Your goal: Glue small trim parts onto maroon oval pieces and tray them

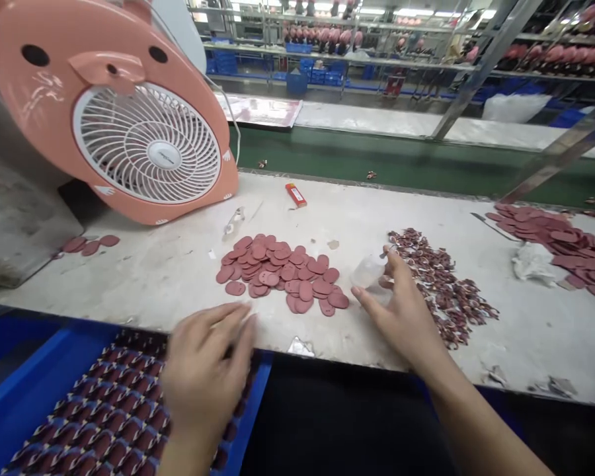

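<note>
Right hand curls its fingers around a clear plastic bottle, beside pink discs heaped within reach on the counter; left hand, fingers too blurred to tell open or closed, hangs over a blue tray at the front edge.

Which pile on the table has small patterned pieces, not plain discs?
The pile right of the right hand: small mottled pieces; the others are plain reddish discs.
</note>
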The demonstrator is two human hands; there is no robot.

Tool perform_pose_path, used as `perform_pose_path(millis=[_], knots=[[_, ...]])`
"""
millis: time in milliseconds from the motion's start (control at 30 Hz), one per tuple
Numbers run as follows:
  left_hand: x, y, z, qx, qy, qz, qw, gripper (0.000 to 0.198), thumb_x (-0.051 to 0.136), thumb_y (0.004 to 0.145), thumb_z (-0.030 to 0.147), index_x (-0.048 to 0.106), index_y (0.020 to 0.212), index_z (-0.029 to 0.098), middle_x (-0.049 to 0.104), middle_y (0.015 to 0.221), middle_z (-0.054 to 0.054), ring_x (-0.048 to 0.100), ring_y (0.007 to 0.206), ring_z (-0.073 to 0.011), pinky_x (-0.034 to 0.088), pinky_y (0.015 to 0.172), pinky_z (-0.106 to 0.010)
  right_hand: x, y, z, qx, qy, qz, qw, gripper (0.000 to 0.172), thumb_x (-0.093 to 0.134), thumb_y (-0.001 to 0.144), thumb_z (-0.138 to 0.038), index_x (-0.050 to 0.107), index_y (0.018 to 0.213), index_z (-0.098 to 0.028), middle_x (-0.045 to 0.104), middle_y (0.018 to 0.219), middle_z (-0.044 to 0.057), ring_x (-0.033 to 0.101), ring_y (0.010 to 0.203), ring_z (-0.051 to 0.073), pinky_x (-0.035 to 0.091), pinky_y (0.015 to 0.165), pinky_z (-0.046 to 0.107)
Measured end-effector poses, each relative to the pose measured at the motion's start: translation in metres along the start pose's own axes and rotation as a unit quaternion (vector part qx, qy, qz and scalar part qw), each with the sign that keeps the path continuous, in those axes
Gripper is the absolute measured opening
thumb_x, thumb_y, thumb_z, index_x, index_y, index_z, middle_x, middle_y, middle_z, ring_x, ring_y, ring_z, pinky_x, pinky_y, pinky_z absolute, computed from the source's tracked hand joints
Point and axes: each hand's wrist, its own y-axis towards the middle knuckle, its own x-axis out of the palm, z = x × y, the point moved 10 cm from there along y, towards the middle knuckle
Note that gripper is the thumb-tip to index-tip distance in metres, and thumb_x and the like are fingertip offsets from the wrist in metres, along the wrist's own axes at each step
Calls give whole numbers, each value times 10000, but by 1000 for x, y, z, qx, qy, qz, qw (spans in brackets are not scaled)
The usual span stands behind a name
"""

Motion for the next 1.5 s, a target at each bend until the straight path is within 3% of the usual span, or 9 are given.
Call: perform_pose_path(millis=[167, 300, 500, 667, 867, 967, 1133, 1333, 1500], knots=[[97, 8, 79, 233, 269, -89, 930, 188, 635, 846, 332, 731, 984, 248, 728, 930, -13, 623, 871, -226, 428, 607, -309, -3, 4, 7, 3, 59, -9, 998, 339, 591, 885, -379, 539, 1162, -189, 600, 1104, 116, 549, 1036, 332, 420, 899, 504], [94, 3, 76, 238, 274, -63, 930, 179, 592, 879, 295, 724, 989, 243, 727, 896, -3, 628, 834, -210, 421, 595, -307, -14, -14, 16, 28, 183, 14, 983, 365, 563, 910, -384, 465, 1226, -232, 572, 1098, 82, 560, 997, 277, 440, 865, 429], [88, -7, 58, -55, -79, -187, 978, 196, 582, 882, 343, 716, 787, 237, 710, 781, 7, 622, 713, -137, 466, 628, -220, -5, -43, 2, 65, 389, -53, 917, 267, 567, 902, -402, 476, 1116, -271, 541, 875, -5, 525, 668, 138, 440, 528, 224], [122, -51, 55, -247, -245, -344, 872, 244, 665, 805, 421, 746, 728, 205, 691, 617, -4, 580, 537, -101, 422, 470, -170, 22, -58, -26, 108, 502, -215, 831, 283, 743, 826, -277, 511, 980, -224, 587, 819, -16, 588, 674, 123, 483, 602, 225], [165, -109, 55, -404, -497, -436, 632, 275, 832, 629, 391, 731, 739, 160, 734, 688, -45, 674, 572, -118, 425, 373, -94, 40, -79, -36, 156, 608, -337, 701, 327, 752, 827, -244, 483, 1008, -201, 580, 810, -18, 562, 601, 80, 461, 557, 189], [174, -123, 56, -422, -572, -424, 561, 284, 848, 614, 370, 732, 775, 167, 735, 691, -39, 635, 504, -71, 424, 348, -67, 26, -79, -25, 140, 560, -291, 763, 438, 704, 851, -355, 404, 1154, -253, 550, 828, -28, 535, 618, 96, 448, 561, 205], [168, -124, 46, -449, -606, -331, 568, 385, 780, 701, 391, 729, 1010, 167, 695, 706, -13, 605, 554, -61, 475, 366, -76, -15, -83, 3, 59, 209, -229, 949, 450, 505, 893, -267, 271, 1276, -300, 549, 1039, 32, 565, 880, 198, 477, 728, 302], [156, -115, 40, -471, -570, -264, 619, 330, 808, 657, 401, 752, 909, 195, 723, 767, -11, 622, 603, -76, 485, 394, -101, -63, -82, 11, -17, 86, -134, 987, 351, 645, 897, -393, 521, 1225, -406, 629, 1166, -40, 612, 1032, 176, 469, 887, 205], [150, -113, 40, -481, -534, -226, 657, 367, 856, 565, 414, 770, 850, 201, 747, 743, -29, 640, 599, -97, 451, 390, -110, -82, -92, 37, 62, 255, -25, 965, 543, 578, 784, -744, 566, 1150, -343, 645, 800, 14, 639, 649, 215, 512, 543, 276]])
